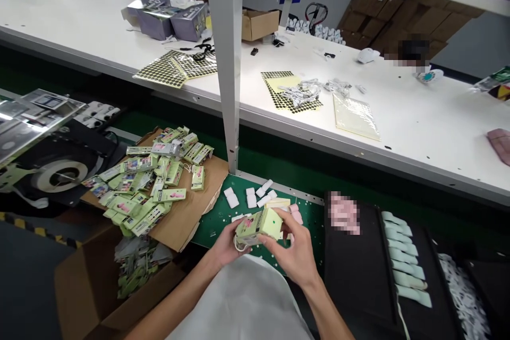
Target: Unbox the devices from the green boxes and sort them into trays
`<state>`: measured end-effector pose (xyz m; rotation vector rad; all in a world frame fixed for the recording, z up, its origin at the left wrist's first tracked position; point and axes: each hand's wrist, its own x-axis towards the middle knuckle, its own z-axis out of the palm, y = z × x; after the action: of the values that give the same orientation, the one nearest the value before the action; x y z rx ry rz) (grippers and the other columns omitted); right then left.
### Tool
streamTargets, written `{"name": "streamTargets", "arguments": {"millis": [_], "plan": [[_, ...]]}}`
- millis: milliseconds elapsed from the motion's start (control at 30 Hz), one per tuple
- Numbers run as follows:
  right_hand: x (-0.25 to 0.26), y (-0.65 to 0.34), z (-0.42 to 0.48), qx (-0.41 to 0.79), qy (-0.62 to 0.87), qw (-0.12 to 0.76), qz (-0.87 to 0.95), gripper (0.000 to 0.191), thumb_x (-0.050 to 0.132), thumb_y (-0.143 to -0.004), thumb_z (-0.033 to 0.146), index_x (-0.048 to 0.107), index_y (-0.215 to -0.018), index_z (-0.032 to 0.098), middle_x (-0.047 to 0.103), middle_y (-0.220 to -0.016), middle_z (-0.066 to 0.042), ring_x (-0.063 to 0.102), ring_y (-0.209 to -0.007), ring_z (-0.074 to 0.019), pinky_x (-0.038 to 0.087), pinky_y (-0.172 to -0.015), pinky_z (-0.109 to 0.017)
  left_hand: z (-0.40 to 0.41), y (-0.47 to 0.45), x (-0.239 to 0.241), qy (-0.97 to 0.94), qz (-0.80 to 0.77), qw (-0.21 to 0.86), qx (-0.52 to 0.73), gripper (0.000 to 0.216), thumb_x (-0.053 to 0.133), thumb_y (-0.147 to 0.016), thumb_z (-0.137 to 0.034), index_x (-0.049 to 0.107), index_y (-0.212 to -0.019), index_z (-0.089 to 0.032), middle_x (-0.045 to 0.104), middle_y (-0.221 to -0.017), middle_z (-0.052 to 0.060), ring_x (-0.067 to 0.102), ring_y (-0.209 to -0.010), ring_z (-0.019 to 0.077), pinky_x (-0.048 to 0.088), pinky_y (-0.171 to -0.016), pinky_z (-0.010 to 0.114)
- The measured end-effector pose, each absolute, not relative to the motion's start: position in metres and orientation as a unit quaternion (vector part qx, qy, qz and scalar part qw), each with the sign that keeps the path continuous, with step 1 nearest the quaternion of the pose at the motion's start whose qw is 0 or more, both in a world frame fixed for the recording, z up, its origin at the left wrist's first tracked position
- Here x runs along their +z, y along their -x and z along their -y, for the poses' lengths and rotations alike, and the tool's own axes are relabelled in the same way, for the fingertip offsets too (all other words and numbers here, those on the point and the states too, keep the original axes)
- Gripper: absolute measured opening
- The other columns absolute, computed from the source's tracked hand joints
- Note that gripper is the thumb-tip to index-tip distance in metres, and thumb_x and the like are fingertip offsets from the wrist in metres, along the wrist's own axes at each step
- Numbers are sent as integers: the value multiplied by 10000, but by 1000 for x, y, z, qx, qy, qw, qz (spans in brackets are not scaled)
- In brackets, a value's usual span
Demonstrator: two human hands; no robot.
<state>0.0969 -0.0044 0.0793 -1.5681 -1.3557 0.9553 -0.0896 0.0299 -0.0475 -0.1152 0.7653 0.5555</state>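
Observation:
A light green printed box (255, 227) with a white cord loop at its near left end is held in front of my body, above the green mat (209, 223). My left hand (228, 244) grips its left end from below. At the other end, the thumb and fingers of my right hand (297, 249) are closed on the box. Behind the box lie several small white pieces (251, 197) and a pink piece (295, 213). To the left, a heap of similar green boxes (159, 175) covers a cardboard sheet (211, 172).
A metal post (225, 64) rises before the long white table (434, 133). An open carton (85, 287) with flattened green packaging stands below left. On the right, a black tray (358, 271) borders a row of mint-green pieces (404, 260). A label roll machine (59, 170) sits at left.

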Motion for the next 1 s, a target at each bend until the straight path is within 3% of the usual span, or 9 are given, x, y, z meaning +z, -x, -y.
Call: {"name": "streamTargets", "arguments": {"millis": [167, 367, 533, 633, 867, 1000], "plan": [[45, -127, -10, 516, 586, 528, 334, 539, 818, -746, 481, 690, -1199, 216, 756, -1103, -98, 710, -938, -274, 580, -712, -341, -32, 107, -31, -28, -407, 878, 249, 378, 772, -838, -315, 698, -1151, -116, 778, -945, 145, 752, -742, 249, 530, -480, 256], [4, -138, -10, 551, 570, 571, 214, 552, 807, -734, 516, 692, -1186, 221, 744, -1041, -70, 664, -771, -183, 483, -559, -249, -43, 112, -5, -122, -463, 841, 253, 526, 890, -721, -291, 682, -1187, -161, 764, -1036, 131, 753, -802, 256, 596, -513, 275], [-25, -131, -11, 559, 550, 603, 148, 447, 797, -686, 546, 696, -1001, 246, 744, -980, -56, 667, -765, -194, 471, -543, -256, -49, 114, 8, -168, -487, 823, 240, 469, 903, -702, -311, 742, -1121, -174, 743, -1107, 138, 739, -851, 261, 637, -549, 300], [-38, -128, -13, 556, 547, 611, 136, 426, 746, -725, 586, 672, -976, 250, 742, -983, -56, 664, -772, -202, 401, -482, -238, -51, 117, 13, -200, -494, 814, 234, 464, 913, -687, -300, 761, -1111, -187, 720, -1170, 133, 730, -866, 254, 654, -576, 318], [-40, -125, -22, 561, 549, 609, 112, 418, 745, -747, 569, 660, -983, 235, 732, -931, -40, 635, -724, -184, 365, -476, -225, -50, 119, 12, -213, -480, 820, 228, 486, 898, -702, -361, 760, -1133, -182, 739, -1079, 121, 724, -774, 224, 637, -574, 309], [-29, -122, -30, 570, 532, 613, 126, 408, 815, -695, 531, 670, -913, 218, 697, -796, -8, 555, -615, -137, 316, -450, -210, -48, 120, 12, -235, -500, 803, 224, 596, 893, -686, -446, 727, -1195, -186, 740, -1113, 129, 723, -836, 257, 631, -677, 368]]}}
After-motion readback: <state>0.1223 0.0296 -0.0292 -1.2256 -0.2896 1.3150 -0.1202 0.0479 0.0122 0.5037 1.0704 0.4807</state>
